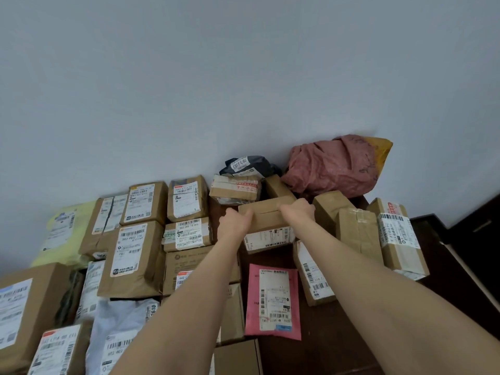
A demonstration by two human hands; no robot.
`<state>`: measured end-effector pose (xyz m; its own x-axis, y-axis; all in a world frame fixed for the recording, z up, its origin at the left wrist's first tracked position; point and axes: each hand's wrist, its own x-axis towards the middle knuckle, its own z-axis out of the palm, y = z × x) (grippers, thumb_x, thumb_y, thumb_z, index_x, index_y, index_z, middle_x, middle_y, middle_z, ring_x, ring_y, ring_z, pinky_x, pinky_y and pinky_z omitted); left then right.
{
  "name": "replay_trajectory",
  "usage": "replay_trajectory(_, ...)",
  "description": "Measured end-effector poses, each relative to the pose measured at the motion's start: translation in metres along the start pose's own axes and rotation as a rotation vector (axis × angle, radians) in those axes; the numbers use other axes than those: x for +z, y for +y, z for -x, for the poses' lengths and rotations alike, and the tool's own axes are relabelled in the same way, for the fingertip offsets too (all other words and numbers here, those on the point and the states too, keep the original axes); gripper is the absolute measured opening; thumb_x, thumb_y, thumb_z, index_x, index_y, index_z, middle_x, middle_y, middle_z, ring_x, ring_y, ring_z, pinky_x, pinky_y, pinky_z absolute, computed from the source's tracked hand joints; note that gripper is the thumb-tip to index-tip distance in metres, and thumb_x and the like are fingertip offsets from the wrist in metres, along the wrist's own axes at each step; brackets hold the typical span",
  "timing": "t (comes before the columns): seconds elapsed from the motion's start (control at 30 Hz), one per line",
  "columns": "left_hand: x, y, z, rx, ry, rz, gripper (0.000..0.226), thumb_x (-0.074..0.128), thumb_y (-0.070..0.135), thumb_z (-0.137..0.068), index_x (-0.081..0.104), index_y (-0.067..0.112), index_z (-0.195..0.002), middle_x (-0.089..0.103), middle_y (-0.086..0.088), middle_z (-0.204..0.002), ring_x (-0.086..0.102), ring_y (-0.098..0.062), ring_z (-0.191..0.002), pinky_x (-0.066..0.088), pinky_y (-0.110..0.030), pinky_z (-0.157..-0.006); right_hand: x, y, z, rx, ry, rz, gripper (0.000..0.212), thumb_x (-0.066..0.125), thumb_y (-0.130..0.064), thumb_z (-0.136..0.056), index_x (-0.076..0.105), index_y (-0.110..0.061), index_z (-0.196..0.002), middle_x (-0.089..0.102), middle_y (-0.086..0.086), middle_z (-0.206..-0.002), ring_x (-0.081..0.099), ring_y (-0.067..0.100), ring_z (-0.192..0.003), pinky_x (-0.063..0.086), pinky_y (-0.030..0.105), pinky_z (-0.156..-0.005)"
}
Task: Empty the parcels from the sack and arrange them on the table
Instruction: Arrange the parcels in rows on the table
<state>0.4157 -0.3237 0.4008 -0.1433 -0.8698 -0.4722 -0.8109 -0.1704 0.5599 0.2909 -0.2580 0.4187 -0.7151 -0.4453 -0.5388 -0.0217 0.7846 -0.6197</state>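
Note:
Both my arms reach forward over a dark wooden table (338,347) covered with parcels. A brown cardboard box (266,220) with a white label on its near side sits near the table's middle back. My left hand (234,221) grips its left end and my right hand (297,211) grips its right top edge. Behind it lie a taped brown box (234,190) and a black mailer bag (247,165). A crumpled pink and yellow bag (335,165) sits against the wall at the back right. No sack is clearly in view.
Rows of brown boxes (130,258) fill the table's left half, with a yellow mailer (63,234) at far left and a grey one (119,331) in front. A pink mailer (273,301) lies flat near centre. More boxes (397,239) stand at right. A pale wall (243,77) backs the table.

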Motion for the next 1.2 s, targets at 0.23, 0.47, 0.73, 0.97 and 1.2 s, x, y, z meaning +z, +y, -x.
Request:
replay_trajectory(0.23, -0.029, 0.012, 0.023, 0.142, 0.089, 0.152, 0.093, 0.064, 0.061, -0.075, 0.025, 0.011, -0.143, 0.048, -0.010, -0.136, 0.057, -0.029, -0.113, 0.050, -0.044, -0.093, -0.025, -0.014, 0.027, -0.148, 0.074, -0.327, 0.040, 0.055, -0.034, -0.089, 0.063, -0.015, -0.123, 0.063, 0.008, -0.122, 0.059, 0.030, -0.106, 0.049, 0.041, -0.095)
replay_trajectory(0.47, -0.053, 0.014, 0.056, 0.334, -0.195, 0.106, 0.137, 0.088, 0.050, -0.043, 0.002, 0.032, -0.149, 0.026, -0.005, -0.145, 0.041, -0.028, -0.127, 0.043, -0.050, -0.102, -0.058, -0.030, 0.051, -0.202, 0.001, -0.502, 0.031, 0.065, -0.033, -0.086, 0.067, -0.019, -0.114, 0.063, 0.004, -0.106, 0.059, 0.023, -0.086, 0.054, 0.034, -0.076)
replay_trajectory(0.73, -0.083, 0.024, 0.083, 0.307, -0.092, 0.426, 0.079, 0.074, 0.043, -0.076, 0.039, 0.016, -0.141, 0.061, -0.003, -0.123, 0.059, -0.018, -0.109, 0.048, -0.035, -0.094, -0.085, -0.025, 0.071, -0.285, -0.210, -0.584, 0.057, 0.074, -0.032, -0.082, 0.052, -0.007, -0.128, 0.070, 0.006, -0.092, 0.067, 0.017, -0.077, 0.053, 0.028, -0.064)
replay_trajectory(0.97, -0.091, 0.044, 0.107, 0.291, -0.098, 0.710, 0.048, 0.064, 0.046, -0.085, 0.058, 0.012, -0.117, 0.071, -0.005, -0.101, 0.066, -0.020, -0.093, 0.055, -0.042, -0.090, -0.104, -0.008, 0.087, -0.239, -0.349, -0.588, 0.091, 0.073, -0.055, -0.075, 0.036, -0.008, -0.144, 0.049, 0.012, -0.137, 0.045, 0.030, -0.124, 0.037, 0.038, -0.090)
replay_trajectory(1.2, -0.079, 0.061, 0.131, 0.294, -0.258, 0.799, 0.030, 0.056, 0.033, -0.092, 0.059, 0.013, -0.114, 0.064, -0.007, -0.100, 0.062, -0.028, -0.102, 0.054, -0.050, -0.087, -0.118, -0.006, 0.101, -0.179, -0.571, -0.781, 0.030, 0.075, -0.029, -0.082, 0.063, -0.015, -0.106, 0.070, 0.006, -0.104, 0.066, 0.020, -0.091, 0.050, 0.034, -0.068)
